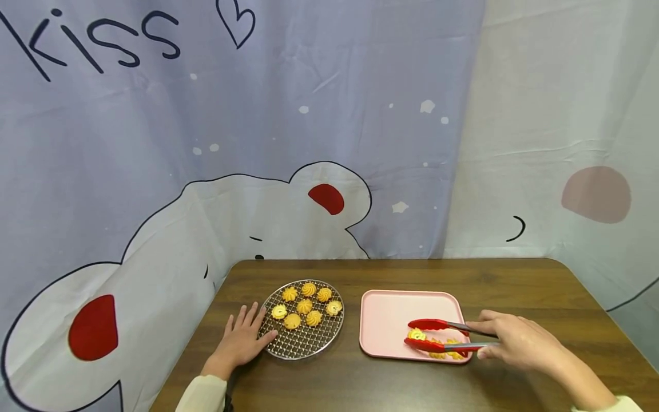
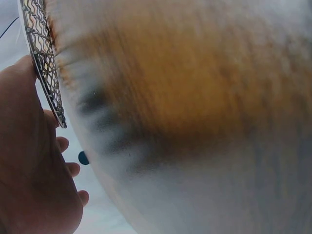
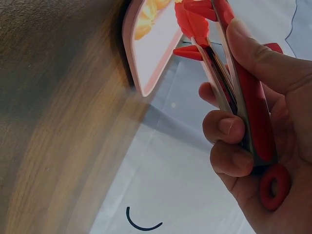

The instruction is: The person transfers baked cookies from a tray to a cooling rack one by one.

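Observation:
My left hand (image 1: 242, 339) lies at the left rim of a round wire rack (image 1: 304, 343), fingers straight, thumb touching the mesh edge. In the left wrist view that hand (image 2: 36, 151) is beside the rack's rim. Several yellow swirled cookies (image 1: 304, 306) sit on the rack. My right hand (image 1: 520, 340) grips red-tipped metal tongs (image 1: 479, 346) by their arms. The tong tips are apart over a pink tray (image 1: 386, 320), on either side of a pale yellow cookie (image 1: 417, 335). Whether they touch it I cannot tell. More cookies (image 1: 454, 350) lie partly hidden under the tongs.
Rack and tray stand side by side on a brown wooden table (image 1: 309, 383), with a narrow gap between them. A printed curtain (image 1: 329, 114) hangs behind the table's far edge and at both sides.

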The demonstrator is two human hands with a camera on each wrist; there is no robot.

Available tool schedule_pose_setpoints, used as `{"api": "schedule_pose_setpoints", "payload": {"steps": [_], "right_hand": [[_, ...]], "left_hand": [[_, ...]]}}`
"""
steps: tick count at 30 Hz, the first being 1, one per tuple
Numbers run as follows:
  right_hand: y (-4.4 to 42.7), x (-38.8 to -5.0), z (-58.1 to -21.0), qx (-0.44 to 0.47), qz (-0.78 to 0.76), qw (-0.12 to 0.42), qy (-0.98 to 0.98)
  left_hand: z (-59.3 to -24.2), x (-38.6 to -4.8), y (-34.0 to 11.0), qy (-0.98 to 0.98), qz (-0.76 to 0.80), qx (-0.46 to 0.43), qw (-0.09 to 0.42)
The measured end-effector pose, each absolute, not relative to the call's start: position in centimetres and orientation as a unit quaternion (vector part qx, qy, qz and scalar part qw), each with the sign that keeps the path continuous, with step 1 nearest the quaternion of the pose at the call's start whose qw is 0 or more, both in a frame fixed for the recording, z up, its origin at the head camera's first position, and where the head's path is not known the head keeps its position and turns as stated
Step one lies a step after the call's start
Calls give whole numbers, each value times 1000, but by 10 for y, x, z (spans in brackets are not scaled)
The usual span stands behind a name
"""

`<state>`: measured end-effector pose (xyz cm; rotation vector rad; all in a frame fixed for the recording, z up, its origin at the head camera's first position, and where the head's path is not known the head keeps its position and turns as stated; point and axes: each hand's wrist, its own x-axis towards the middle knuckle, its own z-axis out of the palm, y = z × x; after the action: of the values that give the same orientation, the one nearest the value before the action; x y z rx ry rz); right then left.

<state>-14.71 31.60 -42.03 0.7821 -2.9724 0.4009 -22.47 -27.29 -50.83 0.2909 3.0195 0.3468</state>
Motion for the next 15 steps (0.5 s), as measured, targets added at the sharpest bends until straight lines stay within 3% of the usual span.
{"api": "schedule_pose_setpoints", "payload": {"steps": [15], "right_hand": [[307, -150, -411, 263, 125, 52, -955]], "left_hand": [[-514, -229, -276, 987, 121, 95, 49]]}}
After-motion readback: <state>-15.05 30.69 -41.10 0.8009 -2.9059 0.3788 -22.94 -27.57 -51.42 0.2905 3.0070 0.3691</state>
